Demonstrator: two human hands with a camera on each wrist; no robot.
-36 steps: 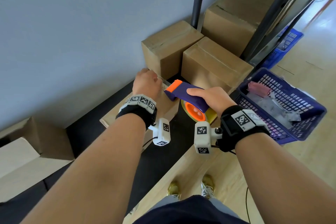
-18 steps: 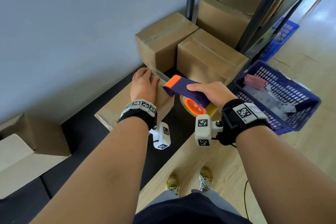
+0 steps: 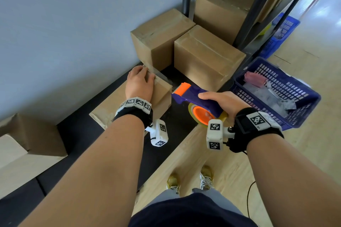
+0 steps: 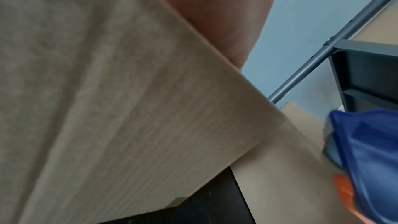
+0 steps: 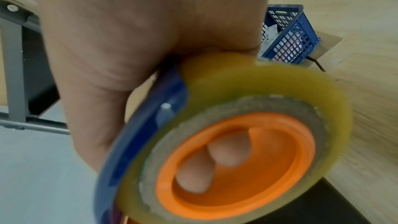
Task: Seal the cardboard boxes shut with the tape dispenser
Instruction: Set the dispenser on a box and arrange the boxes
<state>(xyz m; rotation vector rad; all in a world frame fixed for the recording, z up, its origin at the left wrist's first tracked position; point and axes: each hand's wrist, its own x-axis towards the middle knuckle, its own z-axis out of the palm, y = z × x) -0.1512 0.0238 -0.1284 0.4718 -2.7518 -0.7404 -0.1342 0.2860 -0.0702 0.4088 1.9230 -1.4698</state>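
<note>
A flat cardboard box point(image 3: 110, 108) lies on the black mat by the wall. My left hand point(image 3: 139, 83) rests palm down on its far end, over a strip of clear tape point(image 3: 158, 75) along the top. The left wrist view shows only the box's side point(image 4: 107, 108) up close. My right hand point(image 3: 221, 103) grips the purple and orange tape dispenser point(image 3: 195, 96) just right of the box, its orange blade end at the box's corner. In the right wrist view my fingertips point(image 5: 228, 151) curl inside the orange core of the tape roll point(image 5: 247, 125).
Two closed boxes point(image 3: 162, 37) point(image 3: 206, 57) stand beyond the flat one, with a larger box point(image 3: 221, 5) on the dark metal rack point(image 3: 258, 5) behind. A blue basket point(image 3: 276, 92) with packets sits at right. An open box point(image 3: 27, 143) lies at left.
My right hand has drawn the dispenser rightward off the box's top to its right corner. The left hand stays pressed on the box's far end.
</note>
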